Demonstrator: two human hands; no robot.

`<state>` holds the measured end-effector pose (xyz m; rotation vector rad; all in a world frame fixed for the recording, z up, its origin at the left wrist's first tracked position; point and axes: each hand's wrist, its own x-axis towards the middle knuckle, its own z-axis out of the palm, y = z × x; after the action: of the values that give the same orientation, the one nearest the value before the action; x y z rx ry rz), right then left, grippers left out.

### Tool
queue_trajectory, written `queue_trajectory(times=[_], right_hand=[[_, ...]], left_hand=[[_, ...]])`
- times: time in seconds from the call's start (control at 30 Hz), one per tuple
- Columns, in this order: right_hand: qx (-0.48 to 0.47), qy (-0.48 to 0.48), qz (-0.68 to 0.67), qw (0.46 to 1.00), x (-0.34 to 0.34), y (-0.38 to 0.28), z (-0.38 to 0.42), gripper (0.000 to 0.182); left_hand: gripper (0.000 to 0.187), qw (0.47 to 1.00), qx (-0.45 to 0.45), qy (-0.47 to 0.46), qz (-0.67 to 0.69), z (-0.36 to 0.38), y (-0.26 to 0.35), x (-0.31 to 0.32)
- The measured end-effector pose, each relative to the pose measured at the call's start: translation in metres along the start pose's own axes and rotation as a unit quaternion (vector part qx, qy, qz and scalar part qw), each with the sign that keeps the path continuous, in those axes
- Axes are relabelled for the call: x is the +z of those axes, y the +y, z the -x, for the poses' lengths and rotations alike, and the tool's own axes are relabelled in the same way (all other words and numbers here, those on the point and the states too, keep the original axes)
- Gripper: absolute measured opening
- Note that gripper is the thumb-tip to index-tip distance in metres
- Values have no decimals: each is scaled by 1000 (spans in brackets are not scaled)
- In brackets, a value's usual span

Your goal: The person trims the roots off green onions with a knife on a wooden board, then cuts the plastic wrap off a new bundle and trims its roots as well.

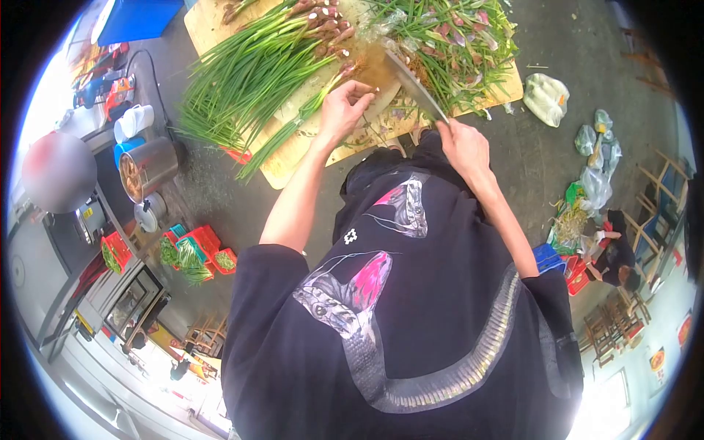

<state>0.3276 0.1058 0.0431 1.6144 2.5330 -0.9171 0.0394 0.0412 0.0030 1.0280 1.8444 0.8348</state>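
My right hand (465, 147) grips the handle of a knife (416, 86), its long blade slanting up and left over the board. My left hand (345, 110) is closed, thumb and fingers pinched together with a small pale bit at their tips that I cannot make out. Right beside it, a few spring onions (312, 108) lie with their reddish bulbs pointing away from me. A large pile of spring onions (257, 70) with long green leaves covers the board's left side. Cut green and purplish trimmings (455, 44) are heaped on the right, beyond the blade.
The wooden board (275, 172) has brownish dirt near the blade. A white plastic bag (546, 99) lies on the floor at right. A metal pot (149, 170) and red baskets (199, 242) of greens stand at left. Another person (617, 253) is at far right, near wooden chairs.
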Motion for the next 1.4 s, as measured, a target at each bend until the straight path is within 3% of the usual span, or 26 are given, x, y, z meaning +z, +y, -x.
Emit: queue_trajectory(times=[0.1, 0.2, 0.4, 0.43, 0.47, 0.53, 0.63, 0.73, 0.83, 0.97, 1.17, 1.27, 1.37, 1.4], right_hand=[[12, 41, -5, 999, -7, 6, -11, 36], [-10, 21, -5, 1000, -15, 1, -13, 36], [2, 16, -9, 1000, 4, -1, -9, 34], [2, 11, -4, 1000, 3, -1, -9, 35], [2, 6, 3, 1000, 2, 0, -9, 35], [2, 1, 4, 1000, -1, -1, -9, 35], [7, 6, 4, 1000, -4, -5, -6, 35], [17, 13, -7, 1000, 2, -5, 0, 35], [13, 12, -6, 1000, 2, -5, -1, 34], [9, 8, 8, 1000, 7, 0, -3, 34], [23, 3, 6, 1000, 3, -5, -3, 34], [17, 8, 10, 1000, 7, -1, -5, 35], [29, -4, 1, 1000, 5, -2, -5, 36], [29, -1, -4, 1000, 5, -1, -5, 36]], left_hand=[[20, 994, 26, -20, 102, 2, 12, -17], [20, 991, 19, -44, 127, 4, 23, -41], [20, 976, 76, 59, -197, -14, 95, -129], [21, 954, 155, 84, -244, -23, 100, -137], [24, 927, 264, 119, -238, -46, 78, -144], [25, 915, 199, 146, -320, -68, 63, -148], [25, 867, 299, 246, -315, -74, 35, -127], [27, 951, 217, 169, -144, -41, 23, -82], [27, 963, 52, 136, -228, -23, 7, -46], [23, 947, 138, 209, -203, -21, -31, -23], [21, 966, 119, 180, -143, -7, -17, -25], [24, 983, 50, 123, -123, 0, -26, -24], [25, 940, 190, 199, -201, 10, -47, -18], [25, 934, 179, 216, -221, 17, -44, -17]])
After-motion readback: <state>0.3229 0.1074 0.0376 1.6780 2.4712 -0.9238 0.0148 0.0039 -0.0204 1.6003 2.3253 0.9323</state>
